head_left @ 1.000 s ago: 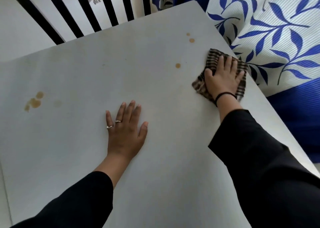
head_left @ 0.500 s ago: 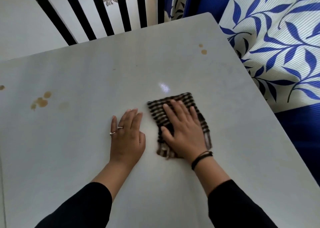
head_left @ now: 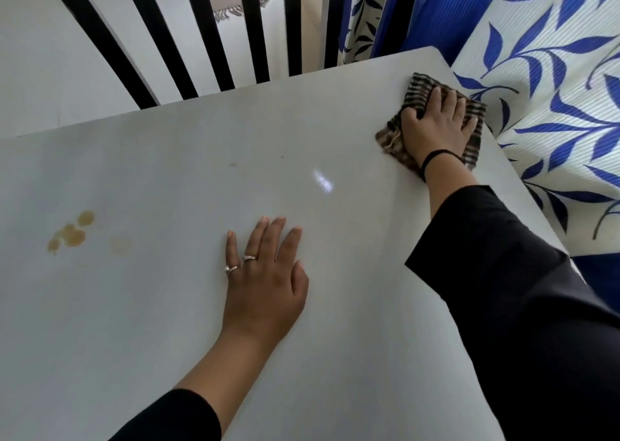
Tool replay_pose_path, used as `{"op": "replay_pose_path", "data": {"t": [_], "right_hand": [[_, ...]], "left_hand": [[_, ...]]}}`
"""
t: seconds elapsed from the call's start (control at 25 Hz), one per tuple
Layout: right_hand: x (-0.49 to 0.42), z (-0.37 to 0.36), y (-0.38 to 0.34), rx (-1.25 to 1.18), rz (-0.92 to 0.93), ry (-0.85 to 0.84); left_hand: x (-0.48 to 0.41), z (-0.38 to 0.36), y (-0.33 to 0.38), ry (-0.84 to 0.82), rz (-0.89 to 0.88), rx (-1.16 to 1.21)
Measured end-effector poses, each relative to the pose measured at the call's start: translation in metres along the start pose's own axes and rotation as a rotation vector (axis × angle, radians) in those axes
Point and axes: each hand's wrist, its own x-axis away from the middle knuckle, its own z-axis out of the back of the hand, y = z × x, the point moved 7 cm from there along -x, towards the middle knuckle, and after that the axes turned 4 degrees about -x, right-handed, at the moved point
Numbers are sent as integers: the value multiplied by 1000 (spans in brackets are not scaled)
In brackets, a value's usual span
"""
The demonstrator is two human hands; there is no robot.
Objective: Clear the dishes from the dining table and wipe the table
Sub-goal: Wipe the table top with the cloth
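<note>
Head view: my right hand [head_left: 436,128] lies flat on the cloth [head_left: 416,88] at the far right corner of the table [head_left: 151,323], fingers spread wide and nearly straight, palm pressing down. The cloth is a small checked rag in dark brown, black and cream stripes. It is rumpled and bunched into a fold at its left side, just beside my thumb. Its far corner pokes out beyond my fingertips, and its right edge reaches the table's right edge. A thin black band [head_left: 432,157] circles that wrist above my black sleeve [head_left: 520,289].

My left hand [head_left: 265,283] rests open on the bare tabletop nearer to me, around the middle, fingers straight and close together, holding nothing. Two rings [head_left: 241,263] sit on its fingers.

The tabletop is pale grey and glossy, with a small bright glare between my hands. A cluster of yellow-brown stains [head_left: 70,234] sits well to the left, apart from the cloth. Two faint specks lie farther away near the middle.

Beyond the far edge stand black railing bars [head_left: 208,38], and a blue-leaf curtain [head_left: 553,105] hangs on the right.
</note>
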Motion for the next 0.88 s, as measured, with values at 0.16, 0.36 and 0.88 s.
{"op": "replay_pose_path", "data": {"t": [0.16,0.36,0.88], "right_hand": [[-42,0,-23,15,18,-8],[-74,-1,-44,57,116,-30],[214,-63,-131,96,846,-231]], "left_hand": [[0,-1,1,9,-6,5],[1,-5,-3,40,-16,-8],[11,23,-18,74,156,178]]}}
